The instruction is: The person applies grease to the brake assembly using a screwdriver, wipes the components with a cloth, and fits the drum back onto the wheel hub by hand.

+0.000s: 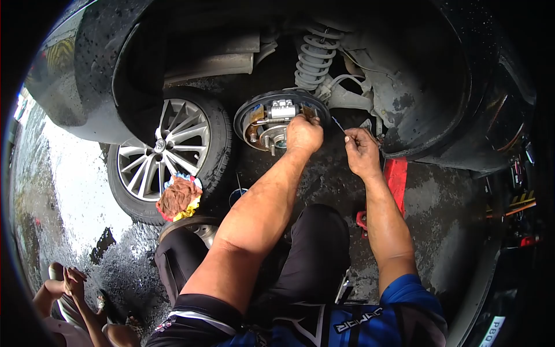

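In front of me is an exposed drum brake assembly (267, 111) with its backing plate, brown brake shoes, silver wheel cylinder (282, 110) and studded hub (269, 137). My left hand (304, 134) is closed at the upper right of this assembly, against the right brake shoe (309, 109). Its fingertips point away from me, and what they grip is hidden. To the right, my right hand (362, 152) pinches a thin tool (338, 124) with a bluish tip. That tip points up and left, just short of the backing plate's edge.
A wheel (224, 132) lies flat at left, with a stained cloth (178, 198) on it. A round metal drum (203, 229) is by my knee. A red jack (396, 180) stands at right. Above hangs a coil spring (317, 61). Another person's hands (74, 281) show at lower left.
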The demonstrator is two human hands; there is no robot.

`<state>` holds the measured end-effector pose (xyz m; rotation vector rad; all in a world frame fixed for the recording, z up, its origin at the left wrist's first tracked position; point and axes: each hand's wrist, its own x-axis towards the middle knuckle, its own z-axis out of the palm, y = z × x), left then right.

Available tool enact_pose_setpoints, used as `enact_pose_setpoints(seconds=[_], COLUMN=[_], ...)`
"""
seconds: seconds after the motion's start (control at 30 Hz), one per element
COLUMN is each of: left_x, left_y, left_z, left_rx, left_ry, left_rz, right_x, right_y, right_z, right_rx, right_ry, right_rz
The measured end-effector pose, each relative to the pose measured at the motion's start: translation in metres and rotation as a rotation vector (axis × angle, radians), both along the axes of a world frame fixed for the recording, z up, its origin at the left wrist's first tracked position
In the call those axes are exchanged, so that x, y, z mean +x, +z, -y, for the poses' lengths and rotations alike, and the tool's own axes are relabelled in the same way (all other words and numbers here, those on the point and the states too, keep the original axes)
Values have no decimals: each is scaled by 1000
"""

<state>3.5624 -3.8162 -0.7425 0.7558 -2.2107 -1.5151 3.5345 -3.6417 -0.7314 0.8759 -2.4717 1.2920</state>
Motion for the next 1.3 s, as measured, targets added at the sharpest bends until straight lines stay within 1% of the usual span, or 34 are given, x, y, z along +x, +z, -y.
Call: enact_pose_setpoints(seconds=[0.03, 0.07, 0.1, 0.13, 0.17, 0.2, 0.27, 0.3, 0.37, 0.43, 0.5, 0.53, 0.57, 0.63, 0.7, 0.77, 0.83, 0.93, 0.97, 1.03, 1.07, 1.1, 1.17, 1.2, 1.23, 1.3], left_x=[6, 14, 29, 46, 61, 76, 107, 122, 153, 180, 211, 226, 238, 256, 263, 264, 255, 246, 244, 239, 238, 243, 241, 245, 242, 246], left_y=[2, 2, 8, 15, 20, 21, 18, 16, 10, -15, -47, -49, -50, -63, -83, -92, -96, -107, -108, -108, -129, -147, -157, -95, -81, -73], left_z=[4, 9, 15, 22, 33, 49, 96, 124, 177, 237, 286, 293, 299, 301, 296, 286, 276, 261, 260, 262, 275, 292, 322, 291, 282, 268], left_rx=[60, 141, 146, 105, 65, 37, 20, 30, -131, -300, -653, -579, -586, -666, -555, -614, -594, -612, -614, -509, -411, -624, -496, -135, 163, 548], left_ry=[-116, -233, -238, -303, -368, -418, -483, -497, -288, -174, -238, -161, -186, -248, -249, -348, -393, -538, -541, -445, -478, -604, -434, -105, -5, -14], left_rz=[11, 76, 79, 100, 121, 113, 108, 112, 105, 147, 248, 280, 404, 563, 679, 658, 658, 753, 745, 911, 833, 485, 438, 316, 185, -99], right_x=[2, 3, 6, 8, 12, 17, 31, 39, 59, 78, 93, 98, 103, 109, 115, 119, 125, 129, 130, 132, 132, 133, 136, 137, 140, 144], right_y=[-7, -15, -21, -24, -24, -26, -28, -29, -25, -25, -28, -32, -36, -45, -55, -65, -62, -60, -59, -59, -60, -60, -60, -60, -60, -59], right_z=[0, 0, 1, 1, 0, -1, 5, 8, 20, 37, 52, 59, 67, 78, 90, 97, 104, 108, 108, 108, 107, 108, 109, 109, 111, 120], right_rx=[-32, -28, -79, -130, -124, -156, -248, -252, -251, -241, -207, -200, -205, -151, -171, -190, -155, -142, -141, -142, -139, -147, -169, -174, -181, -277], right_ry=[-17, -19, -21, -24, -29, -9, 44, 74, 132, 164, 214, 235, 244, 272, 295, 307, 298, 286, 281, 276, 275, 267, 235, 242, 230, 241], right_rz=[54, 58, 92, 125, 128, 190, 324, 293, 385, 425, 499, 514, 526, 575, 611, 649, 684, 734, 728, 748, 736, 729, 739, 721, 725, 738])
